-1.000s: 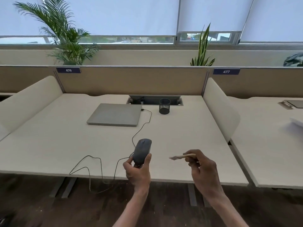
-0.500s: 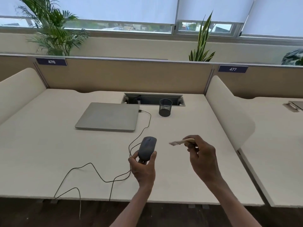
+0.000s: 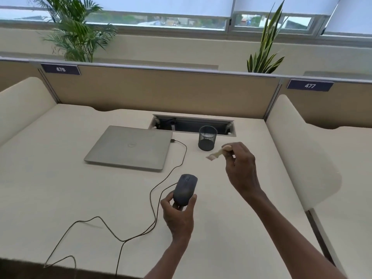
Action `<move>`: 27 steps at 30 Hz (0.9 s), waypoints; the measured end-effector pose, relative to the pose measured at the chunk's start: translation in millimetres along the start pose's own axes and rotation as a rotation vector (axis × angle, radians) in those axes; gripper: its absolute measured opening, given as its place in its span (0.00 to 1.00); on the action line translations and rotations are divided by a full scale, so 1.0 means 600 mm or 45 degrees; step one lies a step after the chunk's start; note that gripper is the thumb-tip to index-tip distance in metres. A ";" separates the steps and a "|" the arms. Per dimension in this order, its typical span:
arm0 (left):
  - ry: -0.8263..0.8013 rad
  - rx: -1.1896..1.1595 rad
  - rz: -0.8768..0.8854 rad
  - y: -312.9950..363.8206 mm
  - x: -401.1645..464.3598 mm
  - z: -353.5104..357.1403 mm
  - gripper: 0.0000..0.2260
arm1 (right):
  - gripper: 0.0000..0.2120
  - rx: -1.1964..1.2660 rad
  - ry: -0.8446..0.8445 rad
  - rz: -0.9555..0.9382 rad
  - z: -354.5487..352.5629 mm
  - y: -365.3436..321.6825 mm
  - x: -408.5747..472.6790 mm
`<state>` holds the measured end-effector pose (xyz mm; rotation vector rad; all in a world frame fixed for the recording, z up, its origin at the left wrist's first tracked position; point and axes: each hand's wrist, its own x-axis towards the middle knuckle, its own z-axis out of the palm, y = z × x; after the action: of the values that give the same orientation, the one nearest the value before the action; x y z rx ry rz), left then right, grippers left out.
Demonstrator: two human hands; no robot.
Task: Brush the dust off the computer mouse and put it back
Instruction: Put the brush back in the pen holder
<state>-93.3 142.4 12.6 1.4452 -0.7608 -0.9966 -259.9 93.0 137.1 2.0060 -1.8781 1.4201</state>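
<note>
Above the pale desk (image 3: 60,188), the left hand (image 3: 178,215) grips the grey mouse (image 3: 185,189) by its rear end, lifted up so its top is free for cleaning. The right hand (image 3: 240,168) pinches a small brush (image 3: 216,154) by the handle, bristles pointing left, well apart from the mouse. I think it is held ready. The mouse cable (image 3: 161,188) goes to a closed laptop (image 3: 130,147); a mesh pen cup (image 3: 207,137) stands behind, under windows with plants

desk (image 3: 60,188): cream | on it: closed laptop (image 3: 130,147); mesh cup (image 3: 207,137); cable (image 3: 161,184)
</note>
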 end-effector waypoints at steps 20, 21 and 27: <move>0.107 -0.102 -0.095 -0.035 0.040 0.100 0.28 | 0.16 -0.293 -0.090 0.129 0.220 0.198 0.235; 0.111 -0.106 -0.097 -0.038 0.040 0.102 0.28 | 0.17 -0.311 -0.121 0.109 0.227 0.206 0.235; 0.113 -0.105 -0.076 -0.048 0.038 0.106 0.29 | 0.16 -0.349 -0.289 0.123 0.264 0.249 0.229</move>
<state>-143.2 97.8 -17.5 1.4373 -0.6086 -0.9910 -312.9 -144.4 52.5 2.0350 -2.1476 0.9189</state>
